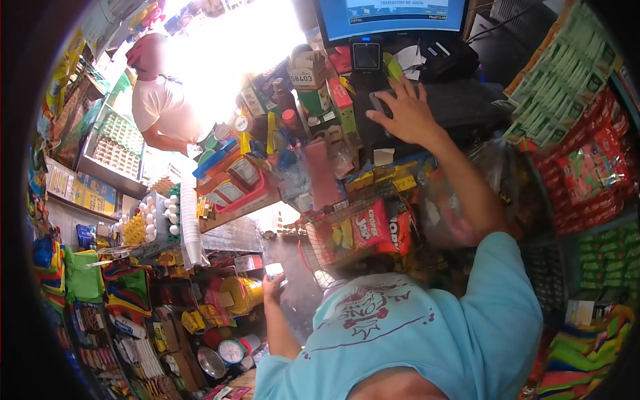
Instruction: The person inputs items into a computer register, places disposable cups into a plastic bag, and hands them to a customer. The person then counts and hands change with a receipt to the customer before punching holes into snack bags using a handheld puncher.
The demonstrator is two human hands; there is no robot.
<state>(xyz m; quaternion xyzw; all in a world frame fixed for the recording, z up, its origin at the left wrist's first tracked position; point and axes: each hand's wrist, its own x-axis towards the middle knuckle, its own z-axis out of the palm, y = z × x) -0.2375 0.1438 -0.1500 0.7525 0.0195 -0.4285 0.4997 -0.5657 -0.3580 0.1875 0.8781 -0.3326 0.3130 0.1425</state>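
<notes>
The wearer's right hand was palm down with fingers spread wide over the dark counter, its grip loose; whether it touched the surface could not be told. A green item lay just beyond the fingertips, near a small black device below a lit monitor. The left hand, lowered above the floor, had its grip curled around a small pale object. Across the goods stood another person.
</notes>
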